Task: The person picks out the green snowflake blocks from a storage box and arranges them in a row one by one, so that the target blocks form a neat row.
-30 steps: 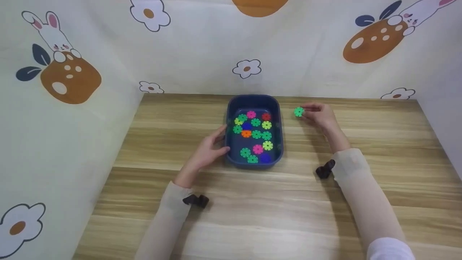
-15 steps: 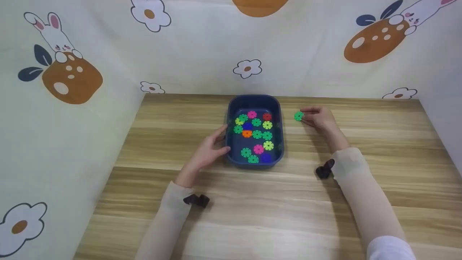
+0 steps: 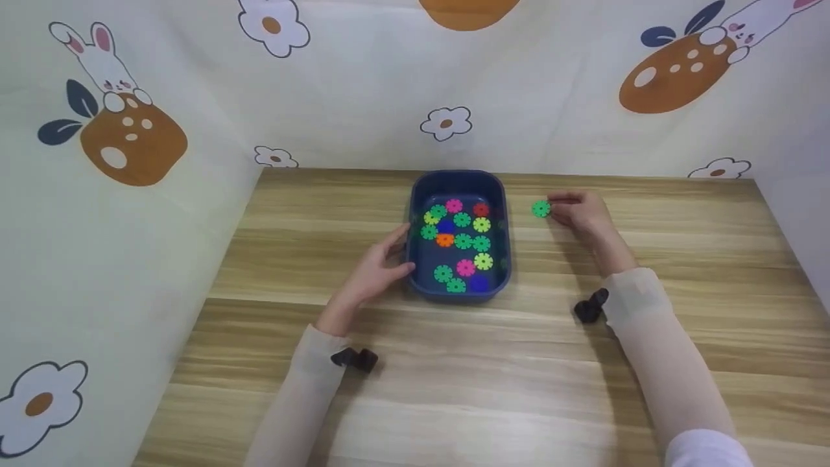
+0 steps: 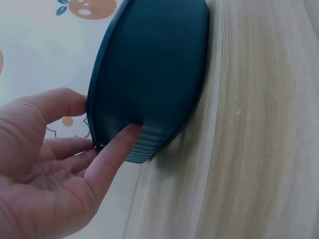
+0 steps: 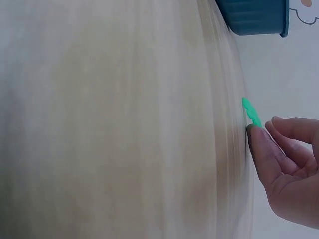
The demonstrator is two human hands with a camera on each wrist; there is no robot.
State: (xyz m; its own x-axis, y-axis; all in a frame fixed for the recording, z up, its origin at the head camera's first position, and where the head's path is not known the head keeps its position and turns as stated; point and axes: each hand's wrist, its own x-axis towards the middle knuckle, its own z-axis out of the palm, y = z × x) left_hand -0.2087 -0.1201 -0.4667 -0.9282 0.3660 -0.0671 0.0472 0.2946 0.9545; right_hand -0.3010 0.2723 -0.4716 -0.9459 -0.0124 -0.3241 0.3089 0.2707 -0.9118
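Observation:
A dark blue plastic tub (image 3: 459, 295) sits on the table, with several notched plastic discs lying on its floor in green, pink, yellow, orange, red and blue. My left hand (image 3: 373, 272) rests against the tub's left side. In the left wrist view, one fingertip of that hand (image 4: 55, 169) meets the rim, and a straight finger lies along the outer wall. To the right of the tub, my right hand (image 3: 587, 217) pinches a bright green notched disc (image 3: 541, 208) between thumb and fingers. The right wrist view shows this disc edge-on at the fingertips, close to the tabletop.
The wood-grain table (image 3: 454, 376) extends around the tub on all sides. Behind it and to the left hangs a pale cloth (image 3: 363, 78) printed with rabbits, oranges and flowers. Small black devices (image 3: 353, 360) are strapped at both wrists.
My right hand has shifted slightly toward me and then a little right with the green disc. The left hand and the tub stay put.

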